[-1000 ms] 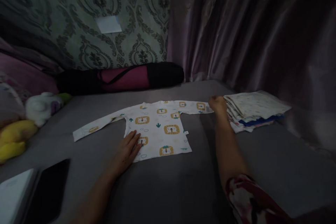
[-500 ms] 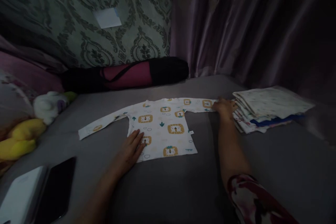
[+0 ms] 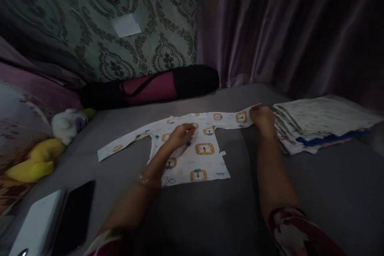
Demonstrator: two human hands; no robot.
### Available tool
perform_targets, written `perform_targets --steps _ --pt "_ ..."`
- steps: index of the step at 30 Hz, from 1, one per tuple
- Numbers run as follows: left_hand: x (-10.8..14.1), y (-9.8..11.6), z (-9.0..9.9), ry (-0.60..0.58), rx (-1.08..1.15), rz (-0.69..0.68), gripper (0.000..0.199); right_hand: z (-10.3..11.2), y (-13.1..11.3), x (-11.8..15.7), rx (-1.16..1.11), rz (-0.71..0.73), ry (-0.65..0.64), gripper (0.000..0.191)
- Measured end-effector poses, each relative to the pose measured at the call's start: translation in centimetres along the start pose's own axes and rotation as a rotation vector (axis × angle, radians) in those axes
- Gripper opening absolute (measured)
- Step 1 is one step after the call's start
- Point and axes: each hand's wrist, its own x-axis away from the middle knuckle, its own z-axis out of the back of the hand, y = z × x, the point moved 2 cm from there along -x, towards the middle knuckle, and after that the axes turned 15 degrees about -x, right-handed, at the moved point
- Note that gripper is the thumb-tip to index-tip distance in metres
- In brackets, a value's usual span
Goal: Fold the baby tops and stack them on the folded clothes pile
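Note:
A white long-sleeved shirt (image 3: 183,156), printed with orange lion faces and green leaves, lies spread on the grey bed surface (image 3: 207,216). My right hand (image 3: 264,119) pinches the cuff of its right-hand sleeve, and the cuff end is slightly lifted. Over the upper middle of the shirt hovers my left hand (image 3: 181,135), fingers curled together with nothing visible in them. The left-hand sleeve stretches out flat. Just right of my right hand sits a stack of folded cloths (image 3: 327,116), whitish with a blue layer.
A black and pink long bag (image 3: 150,87) lies along the wall. On the left are a white plush toy (image 3: 66,125), a yellow plush toy (image 3: 42,156), a black phone (image 3: 75,216) and a white box-like device (image 3: 39,222). A purple curtain (image 3: 240,28) hangs behind.
My left hand has left the shirt's lower left edge and moved up and right over its middle. My right hand has raised the sleeve's cuff slightly.

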Motion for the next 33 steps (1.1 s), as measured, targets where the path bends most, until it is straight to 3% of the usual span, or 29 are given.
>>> perform_targets --steps 3,6,9,13,18,22,27,30,33 --pt "-4.4 0.8 -2.4 0.039 0.042 0.028 0.028 0.4 -0.5 -0.5 -0.181 0.087 0.070 0.027" --pt "-7.0 1.2 -5.0 0.160 0.038 0.047 0.028 0.4 -0.9 -0.9 -0.561 0.121 0.096 0.028" --pt "-8.0 1.3 -7.2 0.235 0.020 -0.007 0.037 0.3 -1.7 -1.2 -1.010 0.094 0.104 0.029" --pt "-8.4 0.9 -8.8 0.134 -0.044 -0.051 0.051 0.0 -2.8 -1.5 -1.418 -0.013 0.089 0.028" --pt "-8.5 0.2 -8.7 -0.032 -0.071 -0.009 0.064 -0.2 -3.9 -1.5 -1.651 -0.188 0.028 0.025" --pt "-8.4 0.1 -8.4 -0.078 -0.095 -0.030 0.068 -0.2 -4.5 -1.2 -1.719 -0.256 -0.001 0.026" --pt "-8.2 1.0 -7.7 -0.090 -0.214 -0.059 0.071 -0.6 -5.9 -0.6 -1.773 -0.210 -0.092 0.031" --pt "-8.3 2.0 -6.5 -0.091 -0.247 -0.067 0.072 -1.2 -8.1 0.5 -1.797 -0.128 -0.171 0.035" --pt "-9.0 3.1 -5.4 -0.181 -0.308 -0.016 0.072 -2.5 -11.1 2.3 -1.781 -0.062 -0.289 0.040"
